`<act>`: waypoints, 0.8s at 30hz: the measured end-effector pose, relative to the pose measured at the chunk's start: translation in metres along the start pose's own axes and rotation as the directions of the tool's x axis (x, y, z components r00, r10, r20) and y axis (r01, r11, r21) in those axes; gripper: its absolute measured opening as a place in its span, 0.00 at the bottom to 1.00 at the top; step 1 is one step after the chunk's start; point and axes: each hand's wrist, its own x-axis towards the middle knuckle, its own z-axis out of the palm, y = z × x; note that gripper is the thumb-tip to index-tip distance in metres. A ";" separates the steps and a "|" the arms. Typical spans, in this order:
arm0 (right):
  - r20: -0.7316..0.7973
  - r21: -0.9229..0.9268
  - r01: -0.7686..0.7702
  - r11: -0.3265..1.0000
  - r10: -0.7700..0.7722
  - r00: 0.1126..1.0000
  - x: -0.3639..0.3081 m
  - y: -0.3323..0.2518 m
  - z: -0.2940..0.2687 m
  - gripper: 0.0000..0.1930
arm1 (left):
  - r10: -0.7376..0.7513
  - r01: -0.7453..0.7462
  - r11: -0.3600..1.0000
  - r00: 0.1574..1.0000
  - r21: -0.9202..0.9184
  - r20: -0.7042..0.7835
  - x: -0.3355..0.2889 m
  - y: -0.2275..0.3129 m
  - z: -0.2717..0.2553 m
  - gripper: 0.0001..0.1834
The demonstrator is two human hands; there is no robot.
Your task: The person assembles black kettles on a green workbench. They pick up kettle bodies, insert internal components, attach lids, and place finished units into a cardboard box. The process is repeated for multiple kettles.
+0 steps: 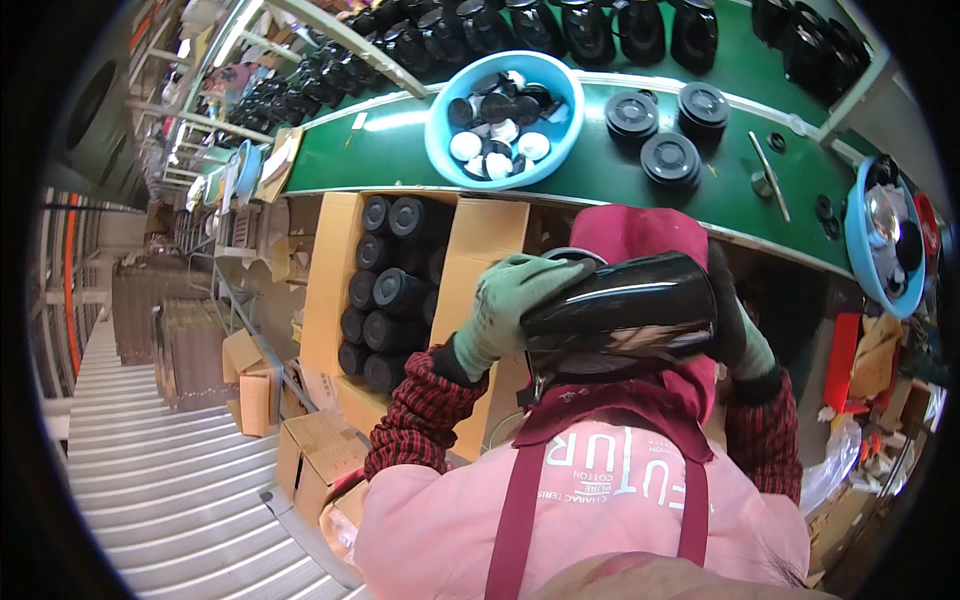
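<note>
In front of my chest I hold a large glossy black jug-like vessel (625, 310), tipped on its side with its length running left to right. My left hand (515, 300), in a light green work glove, is closed round the left end of the vessel. A thin silvery curved rim (575, 256) shows beside those fingers. My right hand (742, 330), in a dark and green glove, grips the vessel's right end; most of its fingers are hidden behind it. Below the vessel lies my maroon apron (560, 415).
An open cardboard box (330, 290) holds several black cylindrical vessels. On the green bench (380, 155) stand a blue basin (435, 130) of small black and white parts, black round lids (670, 160) and a metal rod tool (768, 175). Another blue basin (860, 240) sits right; a roller conveyor (180, 480) runs left.
</note>
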 end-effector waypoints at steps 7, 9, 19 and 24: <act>-0.003 -0.152 0.302 0.941 -0.306 0.952 0.000 -0.007 0.008 0.44 | -0.276 0.298 0.917 0.954 -0.266 0.116 -0.020 -0.019 0.026 0.25; 0.040 0.469 -0.096 0.878 0.088 0.995 -0.003 0.044 -0.010 0.45 | -0.027 0.013 0.991 0.994 0.135 0.106 -0.003 0.004 -0.003 0.28; 0.168 0.851 -0.271 0.449 0.255 0.952 0.018 0.017 0.002 0.37 | -0.074 0.076 0.997 0.992 -0.025 0.104 -0.028 -0.023 0.024 0.31; -0.054 0.270 0.049 0.962 -0.036 0.998 0.018 0.018 0.001 0.39 | -0.195 0.226 0.955 0.966 -0.194 0.167 -0.016 -0.010 0.018 0.27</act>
